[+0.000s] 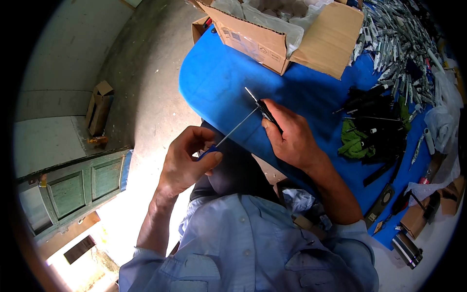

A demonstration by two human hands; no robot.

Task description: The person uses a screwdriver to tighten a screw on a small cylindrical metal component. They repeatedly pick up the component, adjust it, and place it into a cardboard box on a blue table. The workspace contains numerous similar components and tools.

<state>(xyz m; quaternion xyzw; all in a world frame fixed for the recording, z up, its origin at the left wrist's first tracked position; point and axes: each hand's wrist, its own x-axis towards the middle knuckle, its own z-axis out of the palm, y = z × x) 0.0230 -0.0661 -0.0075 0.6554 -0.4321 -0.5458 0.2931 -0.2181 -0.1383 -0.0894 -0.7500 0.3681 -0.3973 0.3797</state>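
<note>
My left hand (180, 163) is closed round the blue handle of a thin screwdriver (237, 127). Its shaft points up and to the right, and its tip meets a slim black part (264, 110) with a narrow metal rod sticking out of the far end. My right hand (296, 138) grips this black part between thumb and fingers, above the near edge of the blue table (219, 78). What kind of part it is I cannot make out. Both hands are in front of my body, over my lap and the table's edge.
An open cardboard box (258, 41) with clear plastic inside stands at the back. Grey-white pen-like pieces (396, 41) are heaped at the far right. Black parts (377, 114) lie over a green cloth (352, 141), nearer on the right. A metal cylinder (407, 250) sits at the lower right.
</note>
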